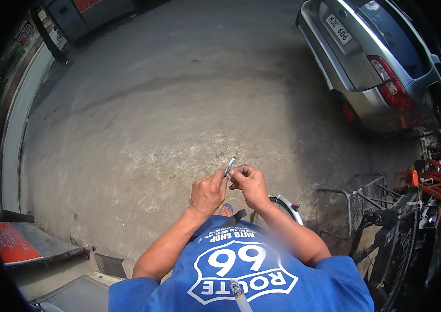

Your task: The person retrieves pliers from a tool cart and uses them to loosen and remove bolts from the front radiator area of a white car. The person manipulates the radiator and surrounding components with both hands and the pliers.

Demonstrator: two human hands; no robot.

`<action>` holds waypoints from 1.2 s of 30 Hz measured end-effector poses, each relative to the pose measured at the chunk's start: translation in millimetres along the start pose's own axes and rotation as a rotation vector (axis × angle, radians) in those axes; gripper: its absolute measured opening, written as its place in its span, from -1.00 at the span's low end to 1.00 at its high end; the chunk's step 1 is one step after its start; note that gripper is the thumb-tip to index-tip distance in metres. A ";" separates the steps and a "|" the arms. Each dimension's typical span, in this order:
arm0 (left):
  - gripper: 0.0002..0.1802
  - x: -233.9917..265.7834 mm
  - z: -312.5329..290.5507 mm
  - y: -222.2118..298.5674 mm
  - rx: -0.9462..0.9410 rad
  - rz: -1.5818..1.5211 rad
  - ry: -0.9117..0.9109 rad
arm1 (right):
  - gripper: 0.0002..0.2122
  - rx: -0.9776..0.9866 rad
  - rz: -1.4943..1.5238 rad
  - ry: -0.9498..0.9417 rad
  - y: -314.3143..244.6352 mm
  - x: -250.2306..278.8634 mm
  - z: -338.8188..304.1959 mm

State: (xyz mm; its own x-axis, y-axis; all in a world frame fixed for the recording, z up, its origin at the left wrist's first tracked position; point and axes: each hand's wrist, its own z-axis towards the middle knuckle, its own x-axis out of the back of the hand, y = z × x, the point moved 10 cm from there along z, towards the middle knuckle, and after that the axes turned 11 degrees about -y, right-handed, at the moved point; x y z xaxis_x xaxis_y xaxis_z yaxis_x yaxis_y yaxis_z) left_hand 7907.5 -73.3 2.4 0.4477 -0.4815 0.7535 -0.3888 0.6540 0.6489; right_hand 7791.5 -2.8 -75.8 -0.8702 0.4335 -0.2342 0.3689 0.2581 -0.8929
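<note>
Out in front of my chest, both hands meet over a slim silver metal piece [230,165]. My left hand [208,193] is closed around its lower end, and the bright tip sticks up past the fingers. Its exact kind is too small to tell. My right hand [250,184] is closed too, with thumb and fingertips pinched together right beside the piece. Whatever those fingertips grip is hidden. A lit cigarette [239,295] shows in front of my blue shirt [303,283] at the lower edge.
A silver car [358,67] stands at the far right. Nearer on the right are a metal mesh rack [361,200] and red metal equipment [433,179]. Part of a wheel [283,205] shows beside my right forearm. A red sign panel [15,242] lies at left above concrete ground [153,104].
</note>
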 end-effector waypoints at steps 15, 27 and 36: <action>-0.63 35.9 441.0 -76.0 -0.393 -0.201 0.017 | -0.86 -0.121 0.768 -0.055 -175.4 99.8 343.5; -0.69 -39.0 837.8 -186.1 0.328 -0.804 -0.391 | -0.87 0.601 -0.828 0.328 -441.6 259.5 630.5; -0.71 -5.9 1086.2 -230.5 0.310 -0.729 -0.277 | -0.89 0.572 -0.995 0.189 -570.4 325.8 871.5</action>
State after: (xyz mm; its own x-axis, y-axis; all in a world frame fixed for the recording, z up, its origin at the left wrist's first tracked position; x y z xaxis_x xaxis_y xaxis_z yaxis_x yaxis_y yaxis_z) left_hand 7119.8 -855.0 -37.0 0.4745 -0.8739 0.1062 -0.3005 -0.0474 0.9526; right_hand 7012.8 -761.3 22.1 -0.6124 0.3928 0.6860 -0.6930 0.1508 -0.7050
